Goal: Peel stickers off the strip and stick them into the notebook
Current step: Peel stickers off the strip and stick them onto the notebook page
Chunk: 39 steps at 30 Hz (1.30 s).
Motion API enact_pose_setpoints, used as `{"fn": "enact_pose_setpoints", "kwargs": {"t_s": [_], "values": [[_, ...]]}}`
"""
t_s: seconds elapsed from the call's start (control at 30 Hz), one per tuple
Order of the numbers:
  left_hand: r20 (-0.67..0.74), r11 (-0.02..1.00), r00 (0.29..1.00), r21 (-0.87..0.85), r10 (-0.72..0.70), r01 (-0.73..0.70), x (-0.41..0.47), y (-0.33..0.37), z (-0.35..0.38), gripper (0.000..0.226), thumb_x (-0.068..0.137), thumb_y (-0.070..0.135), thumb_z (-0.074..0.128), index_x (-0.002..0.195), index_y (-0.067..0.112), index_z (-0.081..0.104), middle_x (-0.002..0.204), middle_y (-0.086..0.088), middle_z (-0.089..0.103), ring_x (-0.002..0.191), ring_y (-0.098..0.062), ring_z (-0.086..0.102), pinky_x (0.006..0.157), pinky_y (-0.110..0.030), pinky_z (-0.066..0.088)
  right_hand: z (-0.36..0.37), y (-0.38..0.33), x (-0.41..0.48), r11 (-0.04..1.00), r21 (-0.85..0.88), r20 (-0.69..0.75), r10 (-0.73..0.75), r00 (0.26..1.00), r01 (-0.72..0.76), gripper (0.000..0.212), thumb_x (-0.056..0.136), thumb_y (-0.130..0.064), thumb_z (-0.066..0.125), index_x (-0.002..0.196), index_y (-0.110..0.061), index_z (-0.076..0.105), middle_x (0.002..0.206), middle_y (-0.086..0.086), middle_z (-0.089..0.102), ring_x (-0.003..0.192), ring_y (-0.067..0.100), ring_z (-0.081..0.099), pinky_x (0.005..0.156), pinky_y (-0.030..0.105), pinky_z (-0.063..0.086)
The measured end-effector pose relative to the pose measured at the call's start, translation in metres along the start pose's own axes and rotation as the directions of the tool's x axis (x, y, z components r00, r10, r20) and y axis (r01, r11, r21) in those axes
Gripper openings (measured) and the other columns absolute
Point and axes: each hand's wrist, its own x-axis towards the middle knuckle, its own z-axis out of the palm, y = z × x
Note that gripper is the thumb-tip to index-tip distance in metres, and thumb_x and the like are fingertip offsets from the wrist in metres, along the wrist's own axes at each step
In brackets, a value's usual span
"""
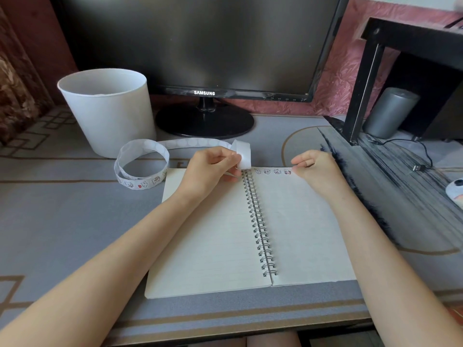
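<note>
While the notebook [215, 246] lies open near the table's [62, 221] front edge, left hand [208, 169] pinches the strip [244, 154] over the left page's top, by the spiral. Right hand [315, 169], fingers curled, touches the right page's top edge beside four stickers [273, 171]; whether it holds anything, cannot tell.

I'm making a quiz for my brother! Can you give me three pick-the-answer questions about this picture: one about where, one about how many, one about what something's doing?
1. Where are the stuck-on stickers? A) top of the right page B) bottom of the left page C) on the monitor
2. How many stickers show there? A) one B) four C) nine
3. What is the left hand doing? A) lying flat B) pinching the sticker strip C) holding a pen
Answers: 1 A, they line its top edge; 2 B, four sit in a row; 3 B, it pinches the strip.
</note>
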Motion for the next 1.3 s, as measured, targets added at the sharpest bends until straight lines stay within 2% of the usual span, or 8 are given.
{"fn": "enact_pose_setpoints", "kwargs": {"t_s": [0.13, 0.3, 0.43, 0.53, 0.67, 1.03, 1.17, 1.3], "values": [[-0.006, 1.000, 1.000, 0.002, 0.000, 0.000, 0.000, 0.000, 0.000, 0.015, 0.093, 0.013, 0.060, 0.079, 0.010, 0.064, 0.070, -0.006, 0.065, 0.062, -0.007, 0.064, 0.074, -0.028, 0.057, 0.003, -0.001, -0.001, 1.000, 0.002, -0.044, -0.005, 0.999, 0.005, 0.014, 0.077, -0.019, 0.075, 0.086, -0.015, 0.065, 0.072, -0.008, 0.058, 0.067, 0.010, 0.054, 0.066, 0.026, 0.042], [-0.018, 1.000, 1.000, 0.003, 0.014, -0.014, 0.001, -0.001, -0.001, 0.014, 0.093, 0.015, 0.060, 0.083, 0.006, 0.064, 0.070, -0.007, 0.066, 0.066, -0.010, 0.065, 0.075, -0.030, 0.057, 0.005, -0.001, -0.001, 0.999, -0.044, -0.076, -0.032, 0.997, 0.029, 0.008, 0.084, -0.010, 0.063, 0.084, -0.018, 0.065, 0.071, -0.009, 0.058, 0.076, 0.017, 0.057, 0.069, 0.027, 0.043], [-0.022, 0.999, 0.999, -0.001, 0.037, -0.037, 0.001, -0.001, -0.001, 0.014, 0.093, 0.015, 0.060, 0.084, 0.005, 0.064, 0.073, -0.005, 0.066, 0.067, -0.010, 0.065, 0.072, -0.028, 0.058, 0.004, -0.015, -0.008, 0.987, 0.032, -0.112, -0.156, 0.981, 0.160, 0.007, 0.087, -0.021, 0.061, 0.084, -0.025, 0.065, 0.079, -0.012, 0.062, 0.072, 0.009, 0.057, 0.071, 0.028, 0.046], [-0.024, 0.999, 0.999, -0.011, 0.047, -0.047, 0.000, 0.001, -0.001, 0.014, 0.093, 0.014, 0.060, 0.081, 0.006, 0.063, 0.074, -0.005, 0.066, 0.068, -0.012, 0.065, 0.066, -0.023, 0.056, 0.009, -0.036, -0.023, 0.935, 0.146, -0.042, -0.320, 0.947, 0.323, 0.004, 0.089, -0.018, 0.061, 0.088, -0.019, 0.065, 0.083, -0.009, 0.067, 0.070, -0.003, 0.055, 0.069, 0.013, 0.041], [-0.021, 0.997, 0.998, -0.042, 0.062, -0.063, 0.000, 0.002, 0.000, 0.012, 0.092, 0.013, 0.061, 0.082, 0.007, 0.064, 0.071, -0.002, 0.067, 0.067, -0.011, 0.067, 0.064, -0.020, 0.054, 0.019, -0.048, -0.035, 0.889, 0.217, 0.109, -0.433, 0.895, 0.404, 0.010, 0.085, -0.017, 0.069, 0.092, -0.021, 0.064, 0.087, -0.010, 0.067, 0.083, 0.005, 0.059, 0.069, 0.023, 0.039], [0.034, 0.992, 0.996, -0.099, 0.078, -0.074, -0.002, 0.007, 0.002, 0.018, 0.095, 0.014, 0.056, 0.084, 0.004, 0.066, 0.076, -0.002, 0.065, 0.066, -0.011, 0.066, 0.065, -0.023, 0.057, 0.022, -0.056, -0.041, 0.855, 0.332, 0.055, -0.439, 0.897, 0.398, 0.021, 0.079, -0.005, 0.073, 0.084, -0.020, 0.060, 0.078, -0.005, 0.064, 0.068, 0.002, 0.054, 0.059, 0.011, 0.038], [0.084, 0.995, 0.992, -0.037, 0.091, -0.089, -0.004, 0.004, 0.003, 0.010, 0.091, 0.006, 0.061, 0.083, 0.008, 0.066, 0.079, -0.008, 0.068, 0.068, -0.010, 0.066, 0.066, -0.021, 0.056, 0.023, -0.054, -0.039, 0.858, 0.319, 0.050, -0.438, 0.897, 0.401, 0.019, 0.080, -0.005, 0.071, 0.080, -0.023, 0.065, 0.076, -0.007, 0.066, 0.071, 0.007, 0.056, 0.064, 0.014, 0.041], [0.083, 0.994, 0.991, -0.035, 0.109, -0.107, -0.003, 0.001, 0.003, 0.010, 0.090, 0.004, 0.062, 0.082, 0.008, 0.067, 0.072, 0.001, 0.070, 0.067, -0.009, 0.066, 0.066, -0.020, 0.055, 0.024, -0.054, -0.040, 0.865, 0.300, 0.057, -0.437, 0.898, 0.402, 0.021, 0.082, -0.006, 0.070, 0.079, -0.026, 0.066, 0.076, -0.009, 0.067, 0.072, 0.007, 0.057, 0.066, 0.019, 0.045]]}}
